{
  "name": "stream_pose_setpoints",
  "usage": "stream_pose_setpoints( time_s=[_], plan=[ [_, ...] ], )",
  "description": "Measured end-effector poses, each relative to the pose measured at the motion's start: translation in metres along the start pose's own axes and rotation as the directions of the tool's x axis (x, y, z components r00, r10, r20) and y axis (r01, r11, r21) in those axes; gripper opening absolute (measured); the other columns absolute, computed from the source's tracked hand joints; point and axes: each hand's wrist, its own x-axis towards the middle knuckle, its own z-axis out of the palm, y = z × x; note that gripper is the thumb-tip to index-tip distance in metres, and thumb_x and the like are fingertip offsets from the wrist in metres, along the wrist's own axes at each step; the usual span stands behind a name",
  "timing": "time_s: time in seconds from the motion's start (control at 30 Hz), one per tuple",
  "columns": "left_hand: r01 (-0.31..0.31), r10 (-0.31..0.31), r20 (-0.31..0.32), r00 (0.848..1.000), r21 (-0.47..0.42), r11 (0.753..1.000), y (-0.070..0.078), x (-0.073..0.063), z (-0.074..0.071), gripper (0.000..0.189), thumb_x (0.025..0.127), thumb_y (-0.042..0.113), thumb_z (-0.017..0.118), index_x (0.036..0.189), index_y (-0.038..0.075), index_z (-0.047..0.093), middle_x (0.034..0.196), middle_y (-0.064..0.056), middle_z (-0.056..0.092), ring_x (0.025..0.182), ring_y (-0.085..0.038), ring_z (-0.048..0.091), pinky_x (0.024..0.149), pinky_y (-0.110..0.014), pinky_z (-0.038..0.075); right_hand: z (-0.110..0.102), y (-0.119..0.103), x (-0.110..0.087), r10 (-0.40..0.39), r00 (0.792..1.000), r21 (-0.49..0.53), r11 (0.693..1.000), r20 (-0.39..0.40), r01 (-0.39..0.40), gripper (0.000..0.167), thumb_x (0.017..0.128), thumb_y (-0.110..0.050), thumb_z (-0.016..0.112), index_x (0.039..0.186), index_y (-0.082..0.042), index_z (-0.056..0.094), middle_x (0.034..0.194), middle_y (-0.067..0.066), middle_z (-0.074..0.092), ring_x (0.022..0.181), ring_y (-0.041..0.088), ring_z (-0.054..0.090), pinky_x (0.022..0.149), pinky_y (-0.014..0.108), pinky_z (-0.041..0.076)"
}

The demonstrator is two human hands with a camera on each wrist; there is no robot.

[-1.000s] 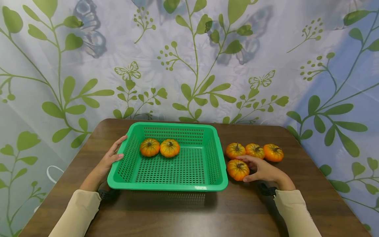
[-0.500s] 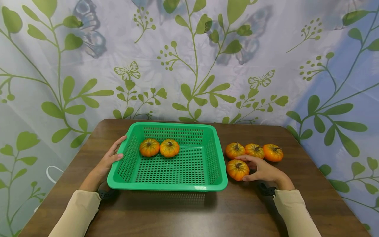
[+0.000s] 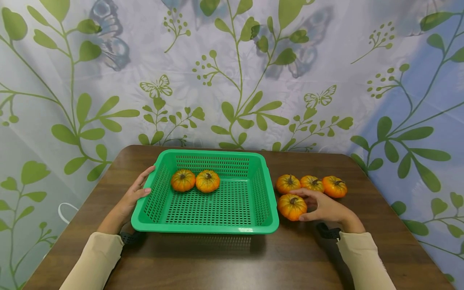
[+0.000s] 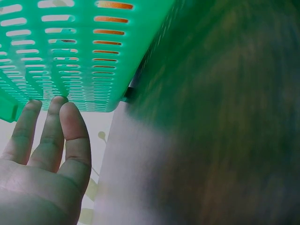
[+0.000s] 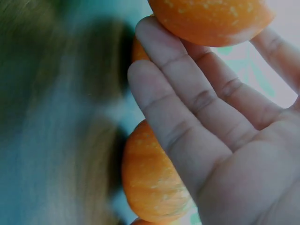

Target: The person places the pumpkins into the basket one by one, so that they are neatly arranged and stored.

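Note:
My left hand [image 3: 129, 200] rests its fingertips against the left wall of the green plastic basket [image 3: 203, 229]. In the left wrist view the fingers [image 4: 50, 133] are fairly straight, right at the slotted wall. To the right of the basket, my right hand [image 3: 324, 204] holds a small orange pumpkin [image 3: 292, 207] between thumb and fingers. The right wrist view shows this pumpkin [image 5: 211, 21] at the fingertips, with another pumpkin [image 5: 152, 176] behind the hand. Inside the basket, two pumpkins, a left one [image 3: 183, 180] and a right one [image 3: 208, 181], sit side by side near the back.
Three more pumpkins stand in a row behind my right hand: a left one [image 3: 288, 184], a middle one [image 3: 312, 184] and a right one [image 3: 334, 187]. Everything is on a brown wooden table [image 3: 203, 266]. A leaf-patterned curtain [image 3: 224, 72] hangs behind it.
The pumpkin in my right hand has tilted and risen slightly, and the right wrist has shifted a little to the right. My left hand and the basket have stayed put.

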Motion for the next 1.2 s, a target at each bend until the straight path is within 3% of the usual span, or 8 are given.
stream_pose_setpoints(
  time_s=[0.2, 0.33, 0.47, 0.77, 0.9, 1.03, 1.2],
  plan=[
    [-0.001, 0.002, 0.006, 1.000, -0.018, 1.000, 0.000, 0.000, 0.000, 0.061, 0.110, 0.011, 0.042, 0.165, 0.038, 0.036, 0.156, 0.017, 0.046, 0.124, -0.008, 0.062, 0.093, -0.026, 0.058, 0.000, -0.008, -0.001, 0.001, 0.999, 0.029, 1.000, -0.045, 0.000, 0.068, 0.093, 0.002, 0.081, 0.150, 0.014, 0.048, 0.140, 0.029, 0.059, 0.119, 0.002, 0.064, 0.095, 0.026, 0.057],
    [-0.004, 0.004, 0.005, 1.000, -0.010, 1.000, 0.000, 0.000, 0.000, 0.062, 0.110, 0.011, 0.042, 0.165, 0.038, 0.037, 0.156, 0.017, 0.046, 0.124, -0.008, 0.062, 0.093, -0.025, 0.058, 0.001, -0.011, -0.002, 0.020, 0.993, 0.035, 0.999, -0.112, -0.016, 0.067, 0.092, 0.001, 0.082, 0.149, 0.014, 0.048, 0.142, 0.036, 0.057, 0.119, 0.000, 0.063, 0.095, 0.024, 0.056],
    [-0.006, 0.006, 0.000, 1.000, 0.010, 1.000, 0.000, 0.000, 0.000, 0.062, 0.110, 0.011, 0.042, 0.165, 0.038, 0.037, 0.157, 0.018, 0.045, 0.125, -0.007, 0.061, 0.093, -0.024, 0.057, 0.001, -0.012, -0.001, 0.024, 0.982, 0.050, 0.999, -0.186, -0.015, 0.069, 0.092, 0.004, 0.082, 0.150, 0.017, 0.047, 0.140, 0.030, 0.059, 0.116, 0.002, 0.066, 0.092, 0.025, 0.058],
    [0.013, -0.013, -0.001, 1.000, -0.020, 1.000, 0.000, 0.000, 0.000, 0.062, 0.110, 0.011, 0.042, 0.165, 0.038, 0.037, 0.156, 0.018, 0.047, 0.123, -0.008, 0.062, 0.092, -0.026, 0.058, 0.000, -0.016, 0.004, -0.011, 0.958, 0.010, 1.000, -0.287, 0.015, 0.065, 0.092, 0.005, 0.081, 0.150, 0.008, 0.052, 0.137, -0.008, 0.062, 0.114, 0.006, 0.067, 0.091, 0.026, 0.058],
    [0.020, -0.019, -0.012, 1.000, 0.009, 1.000, 0.000, 0.000, 0.000, 0.062, 0.110, 0.011, 0.043, 0.165, 0.038, 0.037, 0.157, 0.018, 0.045, 0.124, -0.007, 0.061, 0.093, -0.025, 0.057, 0.001, -0.019, 0.007, -0.026, 0.953, 0.007, 1.000, -0.303, 0.030, 0.064, 0.092, 0.005, 0.081, 0.150, 0.007, 0.053, 0.138, -0.016, 0.062, 0.115, 0.005, 0.067, 0.093, 0.024, 0.057],
    [0.019, -0.018, -0.019, 1.000, 0.037, 0.999, 0.000, 0.000, 0.001, 0.062, 0.110, 0.012, 0.043, 0.166, 0.038, 0.036, 0.158, 0.019, 0.042, 0.126, -0.005, 0.059, 0.093, -0.024, 0.056, 0.001, -0.021, 0.010, -0.021, 0.945, 0.004, 1.000, -0.325, 0.024, 0.064, 0.092, 0.004, 0.081, 0.150, 0.006, 0.053, 0.140, -0.015, 0.061, 0.116, 0.005, 0.065, 0.095, 0.023, 0.056],
    [-0.006, 0.006, 0.000, 1.000, 0.018, 1.000, 0.000, 0.001, -0.001, 0.063, 0.110, 0.010, 0.042, 0.167, 0.037, 0.035, 0.159, 0.019, 0.043, 0.126, -0.006, 0.060, 0.094, -0.024, 0.056, 0.002, -0.023, 0.014, -0.017, 0.936, -0.002, 1.000, -0.353, 0.018, 0.066, 0.093, 0.004, 0.081, 0.152, 0.006, 0.052, 0.144, -0.002, 0.059, 0.118, 0.004, 0.064, 0.097, 0.022, 0.054]
  ],
)
